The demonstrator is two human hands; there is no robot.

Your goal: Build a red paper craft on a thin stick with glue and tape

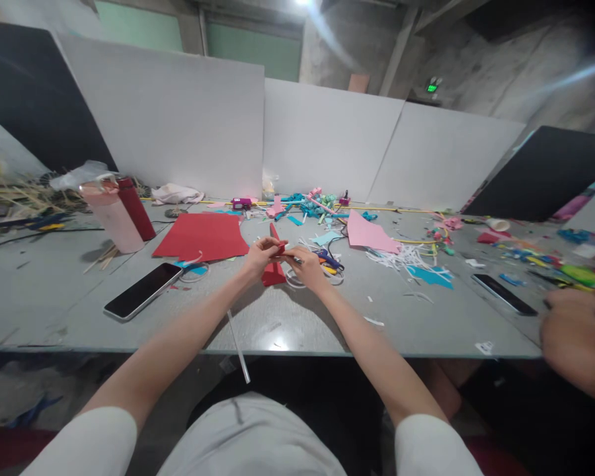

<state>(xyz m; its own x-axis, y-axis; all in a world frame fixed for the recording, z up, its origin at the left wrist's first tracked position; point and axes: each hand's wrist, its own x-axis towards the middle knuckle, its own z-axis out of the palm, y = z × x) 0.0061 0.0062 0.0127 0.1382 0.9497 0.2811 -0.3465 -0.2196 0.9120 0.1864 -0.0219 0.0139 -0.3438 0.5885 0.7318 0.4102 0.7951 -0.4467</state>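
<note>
My left hand (258,256) is closed on a small folded piece of red paper (274,271) held just above the grey table (69,311). My right hand (305,266) pinches the same red piece from the right, with a thin silvery tip showing at its fingers; I cannot make out what that is. A large red paper sheet (202,237) lies flat to the left of my hands. A thin white stick (238,347) leans over the table's near edge under my left forearm.
A black phone (143,290) lies left, with a pink bottle (111,215) and a dark red bottle (135,207) behind it. Pink paper (369,234), white and blue scraps (421,264) and scissors (327,260) lie right. Another person's arm (578,340) and second phone (506,294) are at right.
</note>
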